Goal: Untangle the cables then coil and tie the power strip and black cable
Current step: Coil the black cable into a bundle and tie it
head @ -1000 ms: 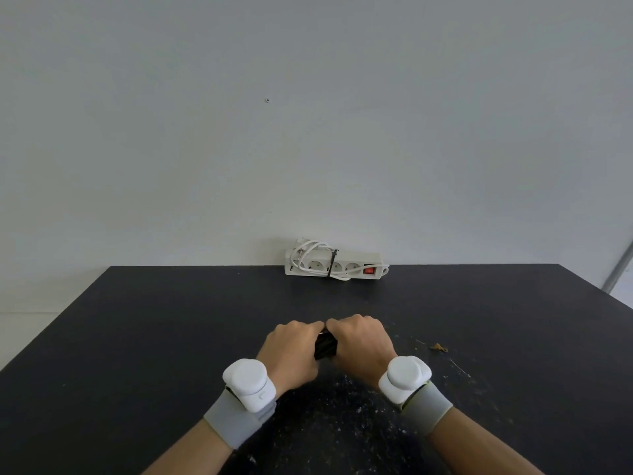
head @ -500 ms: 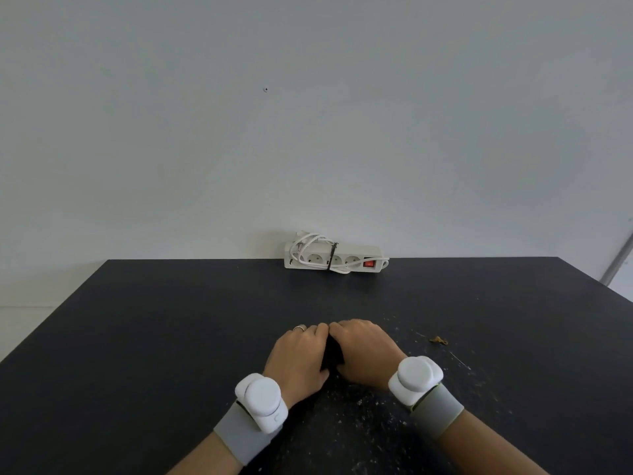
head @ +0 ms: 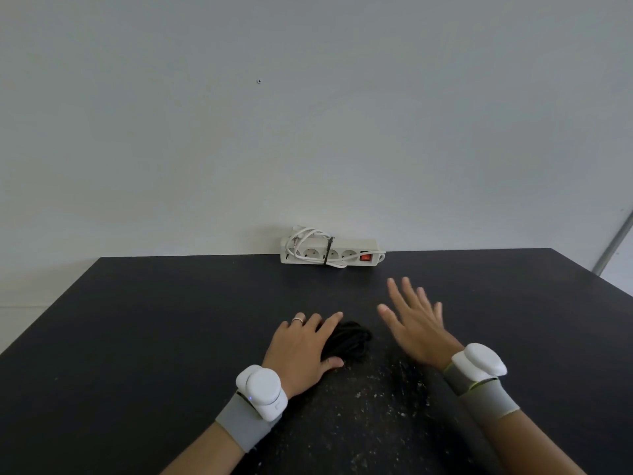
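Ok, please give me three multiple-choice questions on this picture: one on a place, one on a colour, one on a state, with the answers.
1. Where does the power strip lie?
A. at the far edge of the table, by the wall
B. on the floor
C. on a chair

2. What colour is the switch on the strip?
A. green
B. red
C. blue

3. How is the right hand?
A. curled in a fist
B. open, fingers spread
C. pinching a pen

Answers:
1 A: it sits at the far edge, close to the wall.
2 B: the switch shows red on the white body.
3 B: its fingers are straight and clear of the black cable, on which the left hand rests.
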Motion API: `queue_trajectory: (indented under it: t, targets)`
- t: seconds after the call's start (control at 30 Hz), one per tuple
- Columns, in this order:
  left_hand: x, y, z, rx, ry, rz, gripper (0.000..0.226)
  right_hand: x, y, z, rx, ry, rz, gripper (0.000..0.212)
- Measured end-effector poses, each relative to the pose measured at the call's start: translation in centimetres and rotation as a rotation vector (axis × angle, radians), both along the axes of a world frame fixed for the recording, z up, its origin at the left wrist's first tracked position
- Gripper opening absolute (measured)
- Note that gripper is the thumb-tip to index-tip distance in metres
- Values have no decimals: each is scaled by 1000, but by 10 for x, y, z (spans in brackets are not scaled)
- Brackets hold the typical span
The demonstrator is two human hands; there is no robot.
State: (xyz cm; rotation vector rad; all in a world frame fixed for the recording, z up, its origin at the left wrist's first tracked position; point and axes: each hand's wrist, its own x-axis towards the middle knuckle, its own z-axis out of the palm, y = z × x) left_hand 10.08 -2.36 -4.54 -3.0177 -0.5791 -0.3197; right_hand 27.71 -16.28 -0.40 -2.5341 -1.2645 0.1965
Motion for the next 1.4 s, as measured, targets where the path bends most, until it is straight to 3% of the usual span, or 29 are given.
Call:
queue_trajectory:
  t: [0.07, 0.2, 0.33, 0.4, 0.5, 0.63, 0.8, 1.03, 1.23, 1.4]
  targets:
    - [0, 0, -1, 13, -8, -1, 80, 10, -9, -7, -146, -92, -129, 67]
    - [-1, -1, -1, -27, -11, 8, 84, 14, -19, -18, -318, -24, -179, 63]
    - [-1, -1, -1, -62, 14, 6, 82, 11, -23, -17, -206, -230, -113, 24]
    - [-1, -1, -1, -72, 10, 4, 83, 7, -21, -14, -173, -268, -123, 16]
    - [-2, -1, -2, -104, -37, 2, 81, 0, -9, -6, -34, -129, -86, 18]
    - [-3, -3, -3, -161, -132, 3, 63, -23, 14, 17, 466, 232, -6, 8]
    - [-4, -8, 5, -260, -428, -31, 51, -56, 43, 28, 602, 675, 103, 10]
    - [-4, -6, 2, -392, -685, -57, 10, -65, 53, 8, 587, 682, 75, 16]
    - [-5, -7, 1, -570, -738, 60, 29, -64, 55, 4, 598, 681, 60, 15]
    - [-5, -5, 1, -480, -739, 32, 5, -64, 56, 4, 592, 713, 58, 13]
